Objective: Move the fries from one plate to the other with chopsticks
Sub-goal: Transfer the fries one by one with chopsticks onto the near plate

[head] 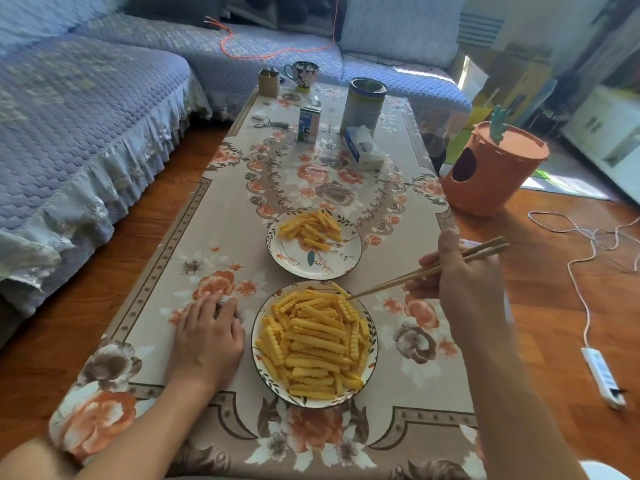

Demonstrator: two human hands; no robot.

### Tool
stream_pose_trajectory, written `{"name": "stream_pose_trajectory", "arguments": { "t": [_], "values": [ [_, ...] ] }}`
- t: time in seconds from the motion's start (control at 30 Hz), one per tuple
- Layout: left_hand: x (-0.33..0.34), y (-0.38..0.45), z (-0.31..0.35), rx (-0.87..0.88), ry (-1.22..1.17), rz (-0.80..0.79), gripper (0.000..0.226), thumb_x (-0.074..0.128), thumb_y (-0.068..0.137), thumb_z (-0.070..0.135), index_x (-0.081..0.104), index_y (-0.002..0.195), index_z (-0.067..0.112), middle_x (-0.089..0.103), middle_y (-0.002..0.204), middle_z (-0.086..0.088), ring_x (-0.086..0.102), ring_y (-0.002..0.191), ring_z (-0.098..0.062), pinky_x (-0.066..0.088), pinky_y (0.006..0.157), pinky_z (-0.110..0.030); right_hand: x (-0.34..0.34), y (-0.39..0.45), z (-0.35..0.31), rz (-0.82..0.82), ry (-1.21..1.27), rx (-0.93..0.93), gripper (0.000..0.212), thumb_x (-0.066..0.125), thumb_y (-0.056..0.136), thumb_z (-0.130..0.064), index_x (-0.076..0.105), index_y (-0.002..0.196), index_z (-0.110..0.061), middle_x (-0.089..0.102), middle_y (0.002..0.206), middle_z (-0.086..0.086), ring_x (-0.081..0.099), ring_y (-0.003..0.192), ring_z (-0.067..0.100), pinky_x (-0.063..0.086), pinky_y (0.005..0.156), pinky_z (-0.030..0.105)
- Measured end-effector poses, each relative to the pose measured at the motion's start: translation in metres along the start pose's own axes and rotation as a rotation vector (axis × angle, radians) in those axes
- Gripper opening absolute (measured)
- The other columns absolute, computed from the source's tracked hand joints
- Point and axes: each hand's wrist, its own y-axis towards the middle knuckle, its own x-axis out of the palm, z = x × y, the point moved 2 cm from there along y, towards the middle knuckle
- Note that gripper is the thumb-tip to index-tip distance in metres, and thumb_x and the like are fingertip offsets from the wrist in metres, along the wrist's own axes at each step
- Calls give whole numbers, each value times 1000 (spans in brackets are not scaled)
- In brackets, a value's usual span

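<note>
The right hand (460, 282) is closed around a pair of wooden chopsticks (429, 270), gripping them near their upper ends, with the tips slanting down and to the left until they meet the far right edge of the heap of crinkle-cut fries (313, 344) on the near plate (258, 368). Whether the tips actually pinch a fry cannot be told. The left hand (207, 337) lies flat and empty, fingers loosely spread, on the flowered cloth of the worktop (194, 244), just beside the left rim of that plate. Between the two hands and slightly beyond them sits the far plate (301, 265), carrying a smaller pile of fries (311, 228) toward its far side. Well beyond both hands stand a milk carton (309, 124) and a tall tin (363, 105).
</note>
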Motion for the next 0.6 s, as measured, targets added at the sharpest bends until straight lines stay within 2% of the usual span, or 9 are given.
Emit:
{"name": "stream_pose_trajectory", "arguments": {
  "t": [0.2, 0.3, 0.37, 0.47, 0.6],
  "values": [
    [-1, 0, 1, 0, 0, 2, 49, 35, 92, 36, 59, 132, 22, 52, 145, -11, 41, 140, -30, 31, 119, -50, -6, -18, 7, -85, -114, 19, 42, 57, 103, -31, 69, 81, 2, 70, 59, 15, 72, 52, 29, 62, 52, 36],
    [0, 0, 0, 0, -7, 6, 48, 36, 92, 36, 59, 132, 22, 53, 144, -11, 42, 138, -31, 33, 118, -51, -16, -6, -2, -41, -89, -5, 44, 57, 104, -32, 69, 80, 3, 70, 60, 17, 72, 54, 34, 62, 56, 39],
    [-1, 1, 0, -2, -3, 6, 48, 37, 91, 35, 60, 131, 21, 54, 143, -11, 43, 138, -31, 34, 117, -51, -17, 6, -5, 0, -67, -28, 44, 56, 105, -32, 68, 80, 3, 70, 59, 15, 72, 53, 32, 62, 53, 38],
    [0, 1, 0, -1, -12, 23, 49, 41, 89, 33, 62, 131, 20, 56, 141, -12, 46, 135, -32, 37, 114, -52, -1, 26, -4, 13, -33, -75, 41, 56, 105, -31, 70, 82, 0, 71, 60, 12, 72, 54, 29, 63, 55, 36],
    [1, 1, -1, 8, -8, 26, 48, 40, 89, 33, 62, 130, 19, 58, 138, -12, 47, 133, -32, 39, 112, -53, 44, 53, 10, -45, -45, -127, 35, 58, 104, -32, 73, 81, -11, 74, 66, 9, 74, 61, 28, 64, 63, 40]
  ]
}}
